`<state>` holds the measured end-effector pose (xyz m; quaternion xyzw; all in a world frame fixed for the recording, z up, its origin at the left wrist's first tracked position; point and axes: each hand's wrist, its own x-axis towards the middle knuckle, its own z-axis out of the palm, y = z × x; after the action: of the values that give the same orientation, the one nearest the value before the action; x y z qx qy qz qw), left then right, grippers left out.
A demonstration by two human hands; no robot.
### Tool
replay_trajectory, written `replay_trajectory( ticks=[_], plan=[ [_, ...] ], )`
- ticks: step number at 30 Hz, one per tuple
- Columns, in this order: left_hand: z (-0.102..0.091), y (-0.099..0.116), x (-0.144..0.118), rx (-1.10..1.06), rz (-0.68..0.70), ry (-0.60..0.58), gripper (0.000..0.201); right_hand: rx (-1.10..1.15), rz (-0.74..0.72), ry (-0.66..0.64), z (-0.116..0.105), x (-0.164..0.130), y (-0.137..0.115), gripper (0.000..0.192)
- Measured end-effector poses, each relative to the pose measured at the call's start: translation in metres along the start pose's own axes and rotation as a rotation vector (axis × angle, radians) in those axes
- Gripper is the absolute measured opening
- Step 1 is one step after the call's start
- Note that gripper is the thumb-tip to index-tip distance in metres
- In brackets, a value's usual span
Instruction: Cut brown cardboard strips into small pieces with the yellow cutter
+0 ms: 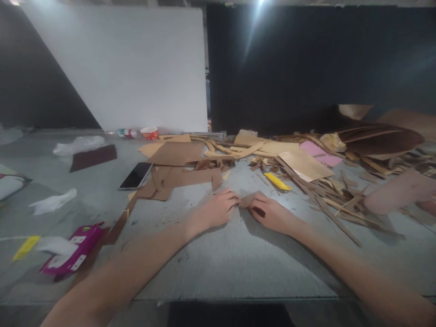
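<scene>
Cardboard scrap (245, 200) pinched betw. L hand (216, 210) & R hand (272, 213) grips, prob. folded; yellow cutter (277, 181), phone (136, 175) nearby.

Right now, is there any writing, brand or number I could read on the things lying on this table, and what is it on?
No text can be read here.
Magenta box: white labels, print too blurred to read.
Red paper cup: a pattern or print, too small to tell.
Plastic bottle lying by it: label unreadable.
Phone: screen dark, nothing on it.
Yellow utility knife: no marking shows.
</scene>
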<state>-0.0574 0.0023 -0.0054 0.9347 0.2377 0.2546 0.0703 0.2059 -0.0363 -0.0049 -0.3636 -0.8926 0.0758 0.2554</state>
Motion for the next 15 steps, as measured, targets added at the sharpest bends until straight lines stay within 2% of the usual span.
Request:
replay_trajectory(
  ticks=[9,15],
  plan=[
    [-0.0014,-0.0021,-0.0011,-0.03,-0.002,-0.069,0.038,0.138,0.069,-0.007,-0.0058,0.0031,-0.002,0.019],
    [-0.0034,-0.0004,0.0003,-0.043,0.002,-0.091,0.039,0.268,0.234,0.035,-0.0017,0.0044,0.0053,0.022]
  ],
)
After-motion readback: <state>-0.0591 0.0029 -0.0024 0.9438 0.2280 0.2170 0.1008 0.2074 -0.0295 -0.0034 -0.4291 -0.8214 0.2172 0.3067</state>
